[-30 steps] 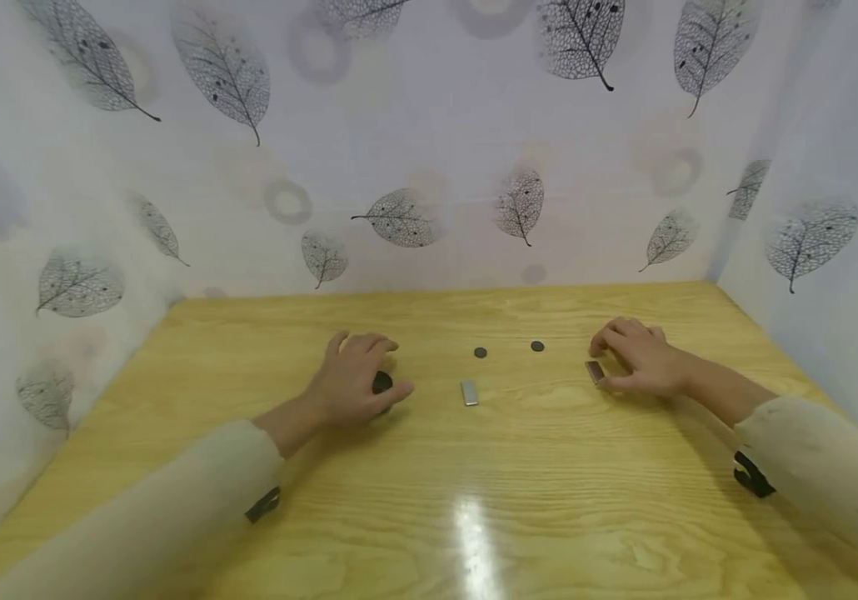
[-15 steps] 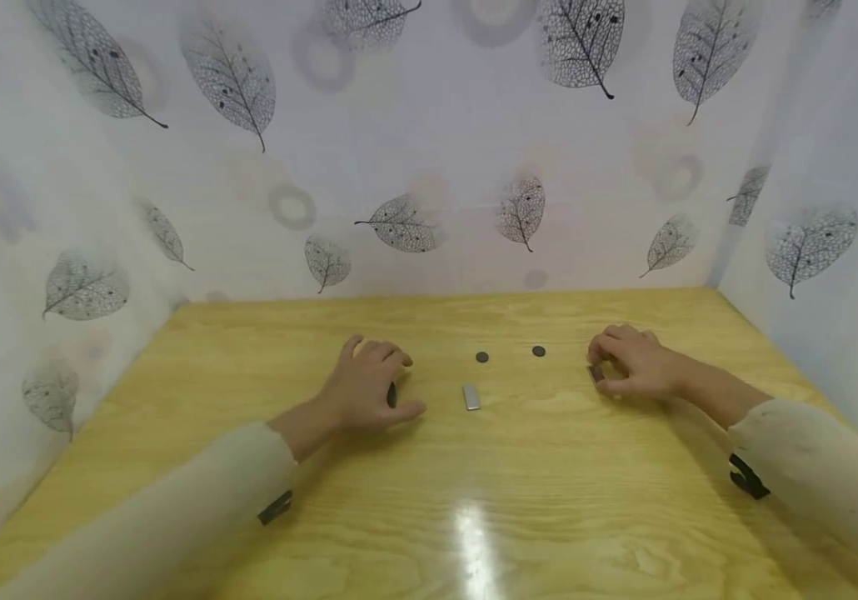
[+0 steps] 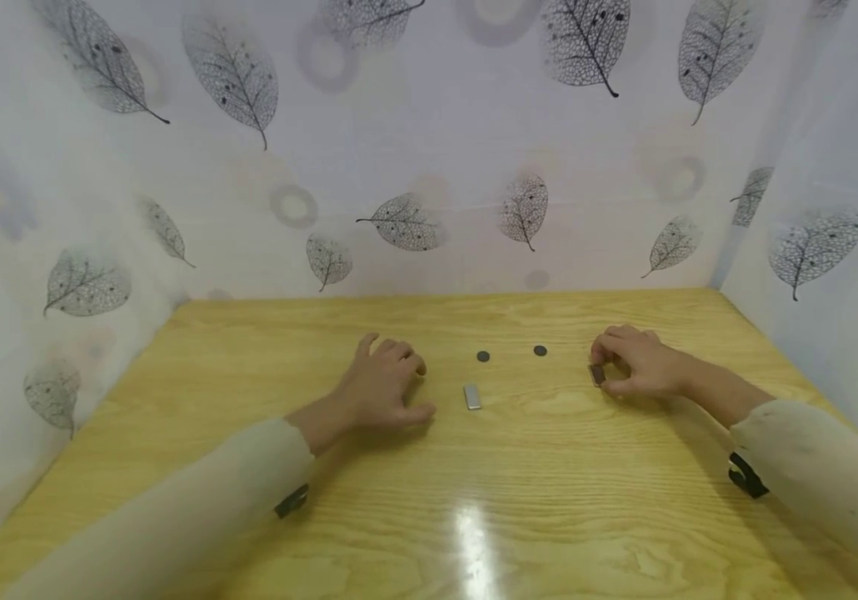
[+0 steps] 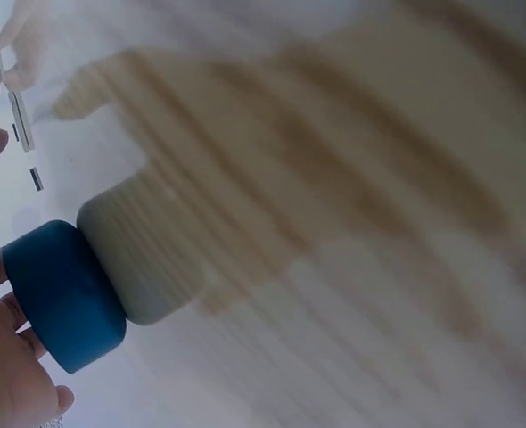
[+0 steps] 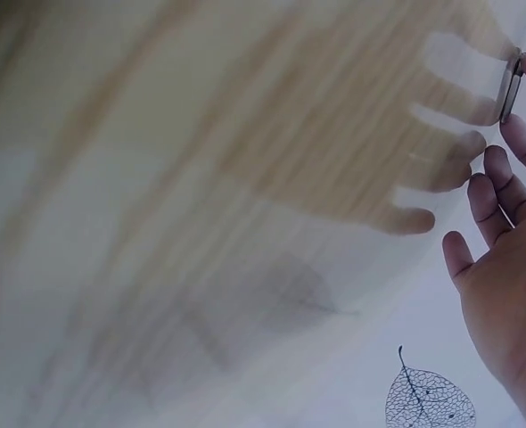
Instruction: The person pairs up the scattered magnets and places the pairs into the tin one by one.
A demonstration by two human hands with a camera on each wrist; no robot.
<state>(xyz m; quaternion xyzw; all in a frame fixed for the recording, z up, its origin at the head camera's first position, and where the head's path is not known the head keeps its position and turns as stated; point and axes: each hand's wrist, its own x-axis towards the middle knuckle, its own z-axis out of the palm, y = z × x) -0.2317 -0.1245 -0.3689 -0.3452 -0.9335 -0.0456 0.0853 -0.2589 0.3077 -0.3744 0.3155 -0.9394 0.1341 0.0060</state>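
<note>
My left hand (image 3: 384,385) hovers low over the table left of centre, thumb and fingers spread and loosely bent. In the left wrist view a short teal cylinder (image 4: 64,296) stands on the tabletop under that hand, in front of its fingers. Whether the hand touches it I cannot tell; in the head view the hand hides it. At the right, my right hand (image 3: 642,365) pinches a small flat dark rectangular piece (image 3: 597,376) between thumb and index finger. This piece (image 5: 512,86) looks thin and metallic in the right wrist view. A small silver rectangular piece (image 3: 471,397) lies between the hands.
Two small dark discs (image 3: 483,357) lie flat behind the silver piece. The glossy wood-grain table (image 3: 549,483) reflects the hands. A pale leaf-patterned curtain (image 3: 429,150) closes off the back and both sides.
My left hand has shifted right, over the teal cylinder, which has gone out of the head view. The right hand's fingertips have closed in on the dark rectangular piece.
</note>
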